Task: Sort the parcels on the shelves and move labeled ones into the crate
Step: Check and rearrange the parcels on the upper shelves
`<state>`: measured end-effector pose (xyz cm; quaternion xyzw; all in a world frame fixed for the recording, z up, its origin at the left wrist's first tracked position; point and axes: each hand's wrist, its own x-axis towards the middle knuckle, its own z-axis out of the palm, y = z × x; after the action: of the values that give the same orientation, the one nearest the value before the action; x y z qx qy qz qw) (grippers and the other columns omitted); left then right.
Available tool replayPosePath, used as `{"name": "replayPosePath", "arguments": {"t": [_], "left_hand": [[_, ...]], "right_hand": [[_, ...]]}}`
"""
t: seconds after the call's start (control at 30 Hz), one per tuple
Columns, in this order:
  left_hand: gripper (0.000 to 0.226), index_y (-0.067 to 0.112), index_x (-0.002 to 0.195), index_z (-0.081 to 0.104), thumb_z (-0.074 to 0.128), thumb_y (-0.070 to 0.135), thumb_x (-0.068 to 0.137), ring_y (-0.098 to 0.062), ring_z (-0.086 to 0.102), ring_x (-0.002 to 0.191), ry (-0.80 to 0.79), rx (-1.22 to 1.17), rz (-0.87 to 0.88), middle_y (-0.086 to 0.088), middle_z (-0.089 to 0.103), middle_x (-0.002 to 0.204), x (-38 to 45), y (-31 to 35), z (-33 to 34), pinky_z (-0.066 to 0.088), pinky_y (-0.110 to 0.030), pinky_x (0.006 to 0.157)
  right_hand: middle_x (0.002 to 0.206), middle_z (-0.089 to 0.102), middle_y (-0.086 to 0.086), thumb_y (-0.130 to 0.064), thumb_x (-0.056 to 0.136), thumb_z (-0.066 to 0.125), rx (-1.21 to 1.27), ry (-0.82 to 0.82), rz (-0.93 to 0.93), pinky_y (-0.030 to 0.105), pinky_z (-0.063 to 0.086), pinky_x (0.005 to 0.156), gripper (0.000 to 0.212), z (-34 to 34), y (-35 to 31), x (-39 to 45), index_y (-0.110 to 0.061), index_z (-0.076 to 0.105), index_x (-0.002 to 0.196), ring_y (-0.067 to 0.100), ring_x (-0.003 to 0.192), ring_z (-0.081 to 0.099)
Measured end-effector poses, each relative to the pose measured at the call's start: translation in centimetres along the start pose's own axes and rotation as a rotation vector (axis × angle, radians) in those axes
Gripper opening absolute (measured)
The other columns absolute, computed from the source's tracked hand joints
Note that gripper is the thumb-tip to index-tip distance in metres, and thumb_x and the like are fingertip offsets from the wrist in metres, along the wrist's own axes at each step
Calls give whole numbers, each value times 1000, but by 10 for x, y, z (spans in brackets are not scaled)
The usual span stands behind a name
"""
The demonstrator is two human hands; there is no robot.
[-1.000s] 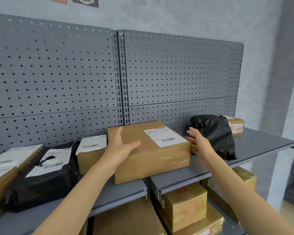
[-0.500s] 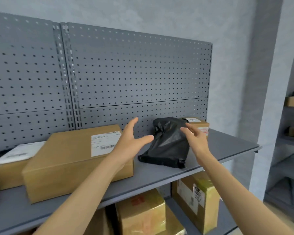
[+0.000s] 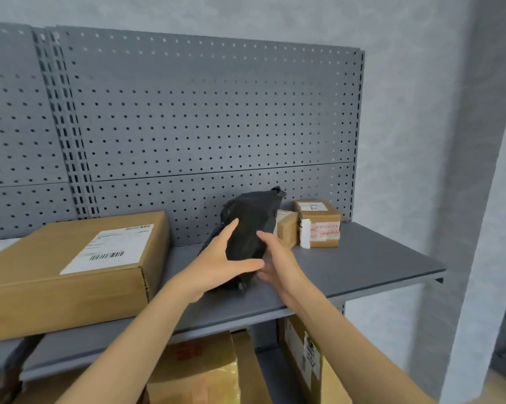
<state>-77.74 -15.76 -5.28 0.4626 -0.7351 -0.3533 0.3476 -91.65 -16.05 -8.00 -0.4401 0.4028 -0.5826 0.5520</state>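
A black plastic parcel bag lies on the grey shelf, leaning toward the pegboard. My left hand clasps its near left side, thumb across the front. My right hand presses against its near right side. No label shows on the bag's visible face. To the left sits a large cardboard box with a white barcode label on top. Behind the bag on the right stand a small taped box and another small box. No crate is in view.
A grey pegboard backs the shelf. Several cardboard boxes fill the lower shelf. The shelf ends at its right edge near a grey wall pillar. Bare shelf surface lies to the right of my hands.
The view shifted right. Both hands left the large box, moved to the black bag and closed in on its two sides.
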Motion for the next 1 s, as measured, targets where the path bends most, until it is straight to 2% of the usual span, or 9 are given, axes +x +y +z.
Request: {"name": "replayPosePath", "arguments": {"t": [0.13, 0.23, 0.4, 0.47, 0.53, 0.63, 0.77, 0.9, 1.0], "left_hand": [[111, 35, 145, 16, 86, 26, 59, -4, 43, 119, 116, -86, 18, 18, 42, 132, 0, 9, -4, 38, -20, 91], [89, 29, 137, 33, 80, 7, 65, -12, 53, 114, 271, -241, 27, 8, 56, 124, -2, 11, -7, 46, -30, 92], [61, 20, 124, 48, 60, -12, 74, -27, 62, 104, 335, -596, -22, -8, 65, 114, -11, 15, -10, 54, -39, 80], [60, 20, 122, 51, 56, -15, 73, -28, 62, 103, 320, -674, -2, -6, 68, 112, -13, 18, -13, 55, -38, 74], [58, 20, 120, 53, 52, -15, 73, -28, 64, 102, 312, -733, 35, -5, 70, 110, -15, 20, -15, 55, -34, 67], [58, 17, 123, 53, 46, -13, 73, -29, 64, 105, 313, -891, 66, -7, 69, 114, -16, 21, -18, 55, -37, 73], [52, 10, 115, 58, 43, -8, 70, -31, 63, 107, 321, -1043, 37, -10, 69, 112, -14, 15, -21, 50, -43, 89], [57, 7, 116, 57, 50, 0, 59, -26, 66, 102, 299, -1035, 4, -8, 71, 110, -16, 7, -22, 52, -37, 79], [58, 10, 129, 47, 56, 8, 72, -24, 64, 104, 337, -904, -27, -11, 64, 122, -15, 7, -25, 53, -34, 73]], "right_hand": [[129, 57, -8, -42, 92, 49, -18, -166, -110, 34, 49, 93, 45, 23, -20, -10, -28, 46, 135, 16, 118, 56], [128, 41, -20, -43, 93, 47, -130, -228, -169, 23, 39, 95, 49, 32, -31, -11, -34, 37, 140, 0, 117, 42], [118, 54, -14, -27, 92, 56, -146, -142, -266, -1, 42, 59, 44, 15, -41, -3, -24, 47, 135, -11, 91, 52], [128, 54, -5, -21, 88, 61, -215, 6, -332, 7, 48, 76, 48, 4, -44, 2, -25, 48, 134, -1, 103, 55], [129, 55, -1, -19, 84, 66, -273, 74, -316, 30, 49, 94, 59, -7, -43, 6, -27, 43, 138, 13, 114, 55], [113, 62, -13, -22, 83, 68, -74, -74, -145, 28, 54, 78, 65, -18, -42, 1, -33, 37, 140, 5, 100, 59], [116, 69, -2, -22, 84, 65, -12, -240, -74, 41, 57, 84, 42, -23, -37, -2, -30, 54, 124, 18, 106, 65], [111, 71, -1, -15, 82, 68, -30, -210, -105, 33, 59, 77, 39, -21, -37, -2, -25, 57, 118, 16, 100, 68], [105, 71, -2, -14, 80, 70, -5, -113, -152, 27, 58, 71, 38, -23, -40, 0, -26, 58, 114, 14, 93, 69]]}}
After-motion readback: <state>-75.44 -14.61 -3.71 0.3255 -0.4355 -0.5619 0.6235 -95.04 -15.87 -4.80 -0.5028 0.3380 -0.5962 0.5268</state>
